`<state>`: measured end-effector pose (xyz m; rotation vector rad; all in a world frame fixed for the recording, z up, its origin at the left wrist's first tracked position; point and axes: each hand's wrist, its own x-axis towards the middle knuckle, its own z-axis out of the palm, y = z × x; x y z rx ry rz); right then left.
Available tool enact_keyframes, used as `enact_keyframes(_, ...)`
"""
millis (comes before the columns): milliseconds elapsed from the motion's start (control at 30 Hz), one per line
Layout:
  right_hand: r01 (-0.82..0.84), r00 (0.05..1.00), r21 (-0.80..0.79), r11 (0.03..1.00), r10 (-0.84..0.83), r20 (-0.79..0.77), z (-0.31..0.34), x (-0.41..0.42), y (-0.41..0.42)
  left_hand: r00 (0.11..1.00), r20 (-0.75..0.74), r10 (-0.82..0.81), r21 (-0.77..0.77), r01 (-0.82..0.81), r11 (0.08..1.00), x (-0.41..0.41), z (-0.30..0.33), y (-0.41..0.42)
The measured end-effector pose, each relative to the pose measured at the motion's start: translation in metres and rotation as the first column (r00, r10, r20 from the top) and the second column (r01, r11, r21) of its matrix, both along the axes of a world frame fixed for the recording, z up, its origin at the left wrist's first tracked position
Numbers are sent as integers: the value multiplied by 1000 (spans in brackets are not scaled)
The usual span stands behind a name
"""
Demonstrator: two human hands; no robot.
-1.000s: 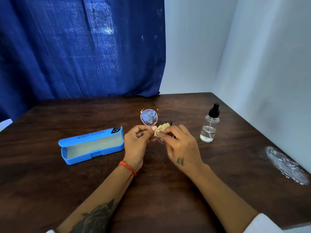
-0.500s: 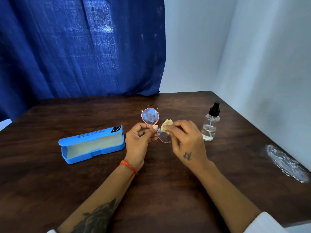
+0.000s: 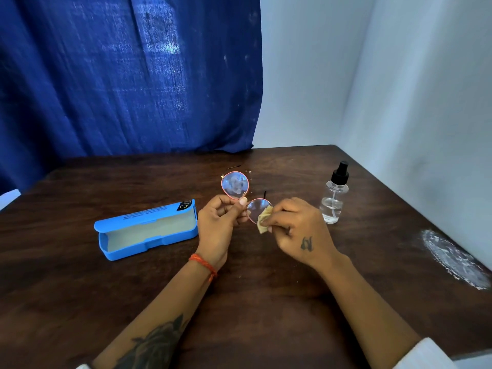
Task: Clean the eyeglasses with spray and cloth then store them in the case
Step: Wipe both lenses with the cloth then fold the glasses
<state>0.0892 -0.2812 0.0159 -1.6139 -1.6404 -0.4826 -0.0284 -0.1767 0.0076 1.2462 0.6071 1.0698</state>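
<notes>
Over a dark wooden table (image 3: 266, 302), the left hand (image 3: 217, 227) pinches the glasses (image 3: 246, 199) at the bridge, frame held off the surface with its long axis slanting from the far-left lens down to the near-right one. The right hand (image 3: 298, 233) pinches a small cloth (image 3: 264, 219) against the near-right lens, so wiping looks under way. The open blue case (image 3: 146, 231), empty, lies just left of the left hand; the spray bottle (image 3: 334, 198) stands upright just beyond the right hand.
</notes>
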Motion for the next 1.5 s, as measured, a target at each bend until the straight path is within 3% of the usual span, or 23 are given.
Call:
enact_keyframes(200, 108, 993, 111, 988, -112, 28, -2, -6, 6, 1000, -12, -16, 0, 16, 1000, 0, 0, -2)
enact_keyframes(600, -33, 989, -74, 997, 43, 145, -1, -11, 2, 1000, -27, -4, -3, 4, 1000, 0, -1, -2)
enact_keyframes(800, 69, 998, 67, 995, -69, -1, 2, -1, 0, 1000, -20, 5, -5, -5, 1000, 1, -2, 0)
enact_keyframes(933, 106, 994, 139, 985, -109, 15, -3, -6, 5, 1000, -15, -2, -7, 2, 1000, 1, -4, 1)
enact_keyframes(1133, 7, 996, 64, 998, -12, 83, -9, -16, 10, 1000, -25, -4, -2, 4, 1000, 0, -6, 2)
enact_keyframes(1267, -64, 987, -104, 992, 78, 139, -8, -12, 6, 999, -48, 15, 39, -13, 999, 1, -5, 1)
enact_keyframes(1400, -31, 998, -158, 987, 39, 48, -3, -1, 2, 998, -70, 9, 54, -5, 999, 1, -5, 2)
enact_keyframes(1500, 6, 999, -103, 995, -9, -36, 1, 10, 0, 996, -91, 24, 87, -16, 996, 0, -5, 2)
